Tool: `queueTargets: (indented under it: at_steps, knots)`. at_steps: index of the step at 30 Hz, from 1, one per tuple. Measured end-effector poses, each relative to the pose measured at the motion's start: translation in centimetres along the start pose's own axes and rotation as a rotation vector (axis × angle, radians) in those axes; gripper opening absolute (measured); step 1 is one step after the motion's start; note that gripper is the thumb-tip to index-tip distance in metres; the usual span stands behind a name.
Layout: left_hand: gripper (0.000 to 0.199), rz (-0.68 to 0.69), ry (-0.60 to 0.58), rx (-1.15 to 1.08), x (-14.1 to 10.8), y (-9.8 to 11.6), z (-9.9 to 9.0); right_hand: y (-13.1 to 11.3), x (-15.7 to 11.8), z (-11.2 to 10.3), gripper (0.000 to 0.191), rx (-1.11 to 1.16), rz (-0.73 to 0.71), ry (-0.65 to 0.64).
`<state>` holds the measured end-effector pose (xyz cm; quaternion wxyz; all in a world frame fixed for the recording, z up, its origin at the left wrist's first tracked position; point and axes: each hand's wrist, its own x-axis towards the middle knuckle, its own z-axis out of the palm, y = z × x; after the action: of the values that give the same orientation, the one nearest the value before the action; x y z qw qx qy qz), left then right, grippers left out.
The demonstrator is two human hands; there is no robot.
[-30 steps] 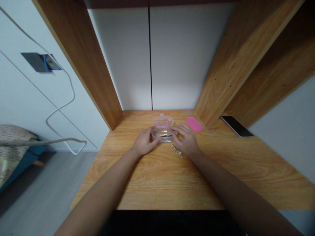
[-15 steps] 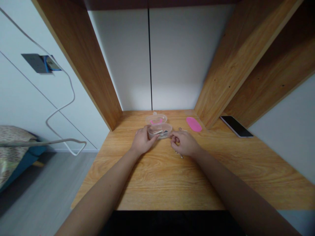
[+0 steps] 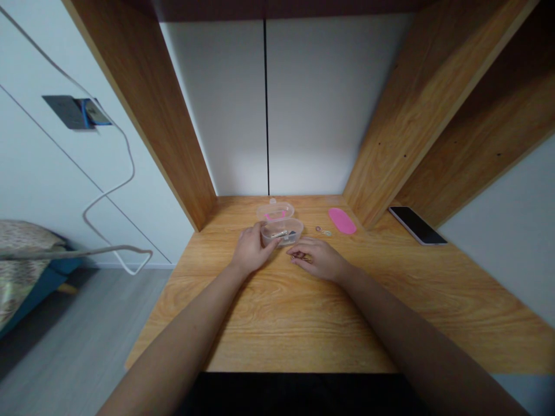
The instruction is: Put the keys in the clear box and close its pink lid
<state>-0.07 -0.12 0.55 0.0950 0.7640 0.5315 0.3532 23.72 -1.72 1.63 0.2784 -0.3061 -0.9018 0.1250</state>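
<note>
A small clear plastic box (image 3: 292,238) lies open on the wooden desk, its lid (image 3: 275,209) tipped back behind it. Small metal items and something dark lie inside. My left hand (image 3: 252,249) grips the box at its left end, thumb along the front edge. Just in front of the box's right end, my right hand (image 3: 318,259) is closed around a small metal item (image 3: 303,257), mostly hidden by the fingers. Behind that hand, small metal rings or a key-ring-like piece (image 3: 323,231) lie on the desk.
A pink oval piece (image 3: 342,221) lies at the back right. Farther right, a phone (image 3: 417,225) rests by the wooden upright (image 3: 390,138). Another upright (image 3: 173,144) stands at the left. A white cable (image 3: 130,162) hangs along the left wall.
My right hand has moved slightly left and nearer, and now holds the metal item that lay on the desk beneath it. My left hand keeps its place on the box.
</note>
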Motion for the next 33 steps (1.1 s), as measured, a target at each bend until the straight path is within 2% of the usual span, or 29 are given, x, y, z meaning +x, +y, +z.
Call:
queueTargets:
  at_steps: [5, 9, 11, 15, 21, 25, 33]
  knots:
    - [0.055, -0.003, -0.006, -0.008, 0.0, -0.1, 0.1, -0.2, 0.2, 0.0, 0.024, -0.003, -0.059, 0.179]
    - [0.055, 0.002, -0.003, 0.002, 0.0, 0.0, 0.0, -0.1, 0.0, -0.5, 0.016, -0.006, -0.048, 0.275]
    - [0.056, 0.01, -0.003, -0.001, 0.0, 0.0, 0.0, 0.0, -0.1, -0.7, 0.01, 0.0, -0.041, 0.252]
    - [0.056, 0.013, -0.002, -0.004, 0.0, 0.0, 0.0, 0.2, -0.3, -0.9, 0.008, -0.013, -0.003, 0.082]
    - [0.057, 0.011, -0.006, 0.001, 0.1, 0.1, -0.1, 0.4, -0.6, -0.9, 0.026, -0.063, 0.103, -0.108]
    - [0.056, 0.006, -0.008, -0.01, 0.0, 0.1, -0.1, 0.7, -0.8, -0.7, 0.028, -0.079, 0.13, -0.123]
    - [0.055, 0.001, -0.016, -0.004, 0.1, 0.3, -0.2, 1.1, -0.2, -0.2, 0.02, -0.069, 0.051, -0.079]
